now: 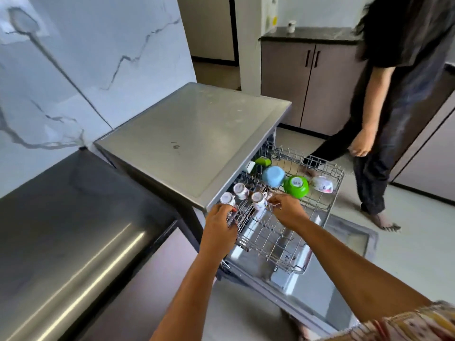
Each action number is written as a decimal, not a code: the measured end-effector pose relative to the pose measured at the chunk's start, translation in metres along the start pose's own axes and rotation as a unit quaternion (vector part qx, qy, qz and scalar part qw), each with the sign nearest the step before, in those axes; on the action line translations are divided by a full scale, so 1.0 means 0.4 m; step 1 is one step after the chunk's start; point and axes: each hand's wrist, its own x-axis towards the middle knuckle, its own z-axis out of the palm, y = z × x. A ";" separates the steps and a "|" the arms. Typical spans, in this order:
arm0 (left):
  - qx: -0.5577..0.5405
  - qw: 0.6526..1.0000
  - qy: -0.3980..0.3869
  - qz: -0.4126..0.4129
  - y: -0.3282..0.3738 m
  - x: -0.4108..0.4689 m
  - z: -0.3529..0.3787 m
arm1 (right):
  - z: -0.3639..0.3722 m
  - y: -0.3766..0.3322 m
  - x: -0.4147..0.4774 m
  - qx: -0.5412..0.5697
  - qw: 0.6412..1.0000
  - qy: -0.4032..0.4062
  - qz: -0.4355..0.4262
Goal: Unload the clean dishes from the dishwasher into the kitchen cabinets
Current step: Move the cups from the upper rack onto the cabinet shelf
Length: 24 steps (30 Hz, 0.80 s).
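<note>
The wire dish rack (320,210) is pulled out of the steel dishwasher (192,139) over its lowered door (320,294). Three small white patterned cups stand upside down at the rack's near left: one (227,198), another (240,190), a third (259,198). Behind them sit a blue bowl (273,176), a green bowl (296,186), a white patterned bowl (323,184) and a small green cup (262,161). My left hand (221,223) curls its fingers at the leftmost cup's base. My right hand (286,210) reaches beside the third cup, fingertips by its handle.
A dark steel counter (61,230) lies to my left under a marble wall. Another person (384,114) stands barefoot just past the rack's far right corner. Brown cabinets (307,82) with a dark top stand behind; a white cup (291,26) rests there.
</note>
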 end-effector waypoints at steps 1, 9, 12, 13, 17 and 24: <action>-0.001 1.000 -0.013 -0.015 -0.005 0.017 0.022 | 0.003 0.019 0.028 -0.010 1.000 -0.011 0.004; 0.023 0.979 -0.128 -0.158 -0.077 0.228 0.207 | 0.063 0.131 0.273 -0.047 0.995 -0.090 0.013; 0.035 0.969 -0.130 -0.210 -0.118 0.319 0.276 | 0.106 0.177 0.357 -0.076 0.991 -0.112 0.014; 0.031 0.967 -0.113 -0.226 -0.135 0.348 0.300 | 0.124 0.193 0.387 -0.092 0.988 -0.121 0.015; 0.011 0.967 -0.038 -0.253 -0.180 0.429 0.339 | 0.174 0.217 0.460 -0.178 0.974 -0.139 -0.004; 0.032 0.956 -0.061 -0.285 -0.264 0.514 0.401 | 0.260 0.256 0.581 -0.331 0.917 -0.185 -0.123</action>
